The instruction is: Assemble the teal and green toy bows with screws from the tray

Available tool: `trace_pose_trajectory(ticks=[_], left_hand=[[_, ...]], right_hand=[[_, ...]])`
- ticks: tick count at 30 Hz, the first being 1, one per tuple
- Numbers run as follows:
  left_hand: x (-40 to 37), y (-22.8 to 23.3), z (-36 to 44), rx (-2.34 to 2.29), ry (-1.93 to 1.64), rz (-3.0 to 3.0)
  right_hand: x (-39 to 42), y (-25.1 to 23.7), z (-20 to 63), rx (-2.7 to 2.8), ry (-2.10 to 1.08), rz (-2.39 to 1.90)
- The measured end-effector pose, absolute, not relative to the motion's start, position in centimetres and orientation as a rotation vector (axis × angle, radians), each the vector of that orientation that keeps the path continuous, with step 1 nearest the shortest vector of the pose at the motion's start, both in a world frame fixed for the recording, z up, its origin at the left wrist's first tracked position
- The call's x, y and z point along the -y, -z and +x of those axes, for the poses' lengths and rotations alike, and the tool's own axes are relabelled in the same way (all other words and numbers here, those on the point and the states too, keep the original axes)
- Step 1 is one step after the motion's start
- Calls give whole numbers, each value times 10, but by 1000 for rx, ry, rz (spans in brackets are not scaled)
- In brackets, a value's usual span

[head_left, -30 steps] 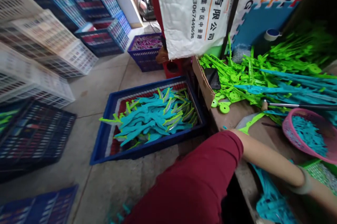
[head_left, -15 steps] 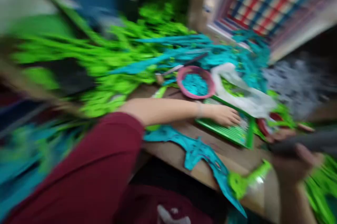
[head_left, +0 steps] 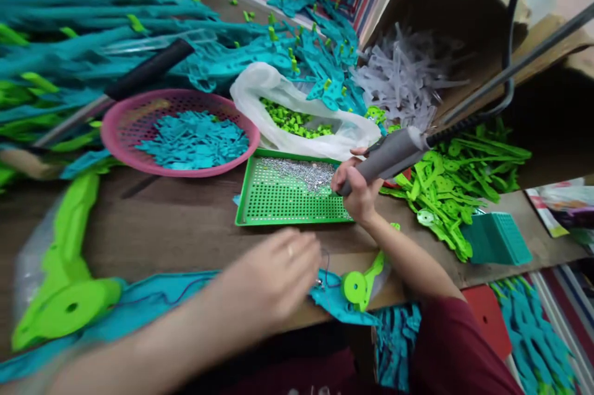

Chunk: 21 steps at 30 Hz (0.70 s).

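Observation:
My right hand [head_left: 358,189] grips a grey powered screwdriver [head_left: 390,153] with a black cable, its tip over the green perforated tray [head_left: 278,204] that holds small silver screws [head_left: 301,171]. My left hand [head_left: 273,274], blurred, is low over a teal plastic piece [head_left: 153,302] with a green round-ended part [head_left: 358,283] on it at the bench's near edge. Its fingers look curled; whether it holds anything is unclear.
A pink basket [head_left: 118,135] of teal cut-outs stands at the back left, a white bag [head_left: 260,88] of green bits beside it. Green pieces [head_left: 455,181] lie at right, grey ones [head_left: 408,76] in a cardboard box, teal strips at the back. A teal box [head_left: 496,239] sits at right.
The view has swung from the floor crates to the bench. My left hand has come from the green tray to the teal piece at the edge; my right hand has brought the screwdriver over the tray.

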<state>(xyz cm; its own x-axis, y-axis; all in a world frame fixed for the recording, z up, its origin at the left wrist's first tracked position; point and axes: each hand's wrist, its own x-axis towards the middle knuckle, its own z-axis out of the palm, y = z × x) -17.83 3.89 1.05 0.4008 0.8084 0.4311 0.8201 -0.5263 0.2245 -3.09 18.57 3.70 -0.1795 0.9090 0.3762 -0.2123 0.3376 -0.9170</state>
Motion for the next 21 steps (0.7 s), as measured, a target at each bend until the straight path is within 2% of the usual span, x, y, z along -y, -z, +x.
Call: trace_pose_trajectory(ticks=[6, 14, 18, 21], left_hand=[[17, 1, -108, 1240, 669, -2712], [7, 14, -87, 1161, 902, -2618], [15, 15, -92, 1119, 900, -2613], [27, 17, -104, 1114, 927, -2637]], right_hand=[[-191, -23, -39, 1442, -1182, -720], [-194, -12, -46, 1439, -1155, -644], [-189, -36, -40, 1415, -1109, -664], [-178, -70, -8, 1342, -920, -726]])
